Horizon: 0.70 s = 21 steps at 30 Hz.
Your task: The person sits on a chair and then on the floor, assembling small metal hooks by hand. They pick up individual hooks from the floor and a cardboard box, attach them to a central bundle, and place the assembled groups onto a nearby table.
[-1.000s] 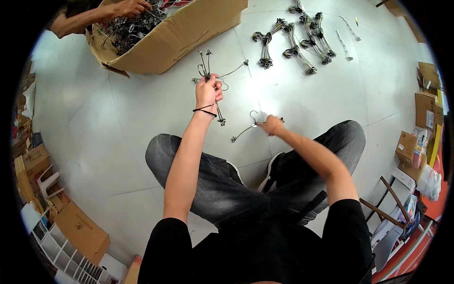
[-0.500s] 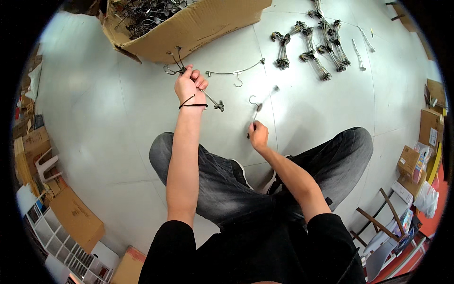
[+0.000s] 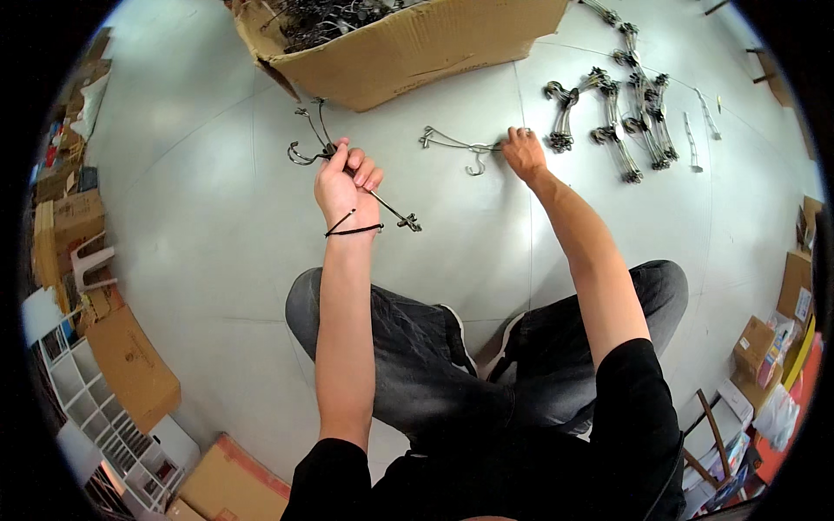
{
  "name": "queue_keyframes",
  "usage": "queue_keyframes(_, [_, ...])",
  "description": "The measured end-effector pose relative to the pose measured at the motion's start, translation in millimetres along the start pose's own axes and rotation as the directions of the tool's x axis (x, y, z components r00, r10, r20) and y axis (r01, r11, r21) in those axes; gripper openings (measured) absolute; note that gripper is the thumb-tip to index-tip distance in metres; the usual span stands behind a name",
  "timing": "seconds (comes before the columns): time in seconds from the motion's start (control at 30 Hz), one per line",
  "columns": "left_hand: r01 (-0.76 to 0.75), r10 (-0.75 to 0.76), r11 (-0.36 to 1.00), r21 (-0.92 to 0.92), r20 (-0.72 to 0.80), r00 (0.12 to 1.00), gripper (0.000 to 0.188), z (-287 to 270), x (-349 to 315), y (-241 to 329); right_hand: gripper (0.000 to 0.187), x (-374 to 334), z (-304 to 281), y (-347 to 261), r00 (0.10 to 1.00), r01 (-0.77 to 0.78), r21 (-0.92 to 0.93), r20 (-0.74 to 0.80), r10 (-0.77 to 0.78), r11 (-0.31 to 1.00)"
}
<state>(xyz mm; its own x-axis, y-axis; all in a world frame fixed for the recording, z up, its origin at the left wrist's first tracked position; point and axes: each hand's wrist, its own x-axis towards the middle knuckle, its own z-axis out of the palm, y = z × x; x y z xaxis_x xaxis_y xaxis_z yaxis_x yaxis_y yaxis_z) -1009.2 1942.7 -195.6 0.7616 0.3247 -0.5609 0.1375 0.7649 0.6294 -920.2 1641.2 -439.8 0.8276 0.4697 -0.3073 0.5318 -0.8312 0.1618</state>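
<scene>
My left hand [image 3: 347, 184] is closed around a few metal clip hangers [image 3: 395, 211]. Their hooks stick out to the left of my fingers, and their clip ends point up-left and down-right. Out to the right, my right hand [image 3: 524, 156] is down at floor level, its fingers closed on the right end of a metal clip hanger [image 3: 476, 148]. That hanger lies against another one, with their left ends slightly apart and a hook pointing toward me. My fingers hide the right-hand clips.
An open cardboard box [image 3: 417, 65] full of dark hangers stands at the far side. Bundled hangers [image 3: 612, 122] lie in rows on the far right floor, with loose hanger pieces [image 3: 692, 143] beside them. Cartons [image 3: 135, 369] and a white rack [image 3: 100, 408] line the left.
My right hand has carried a hanger away from near my legs, up and right to the one lying on the floor. My left hand keeps its hangers. The view has shifted.
</scene>
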Motion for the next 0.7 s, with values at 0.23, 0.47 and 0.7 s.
queue_keyframes(0.23, [-0.071,0.07,0.99,0.121,0.012,0.997,0.008,-21.9,-2.8,-2.4,0.022,16.6,21.1,-46.3,0.996,0.071,0.101,-0.059,-0.065,0.992])
queue_keyframes(0.47, [0.014,-0.017,0.991,0.131,0.021,1.0,0.007,-17.4,7.9,-15.4,0.009,-57.0,33.3,-86.2,0.966,0.214,0.192,-0.188,-0.178,0.958])
queue_keyframes(0.7, [0.122,-0.173,0.952,0.28,0.165,0.971,0.011,1.5,21.3,-41.8,0.033,-121.2,-18.0,-45.5,0.944,-0.31,0.858,0.33,0.022,0.41])
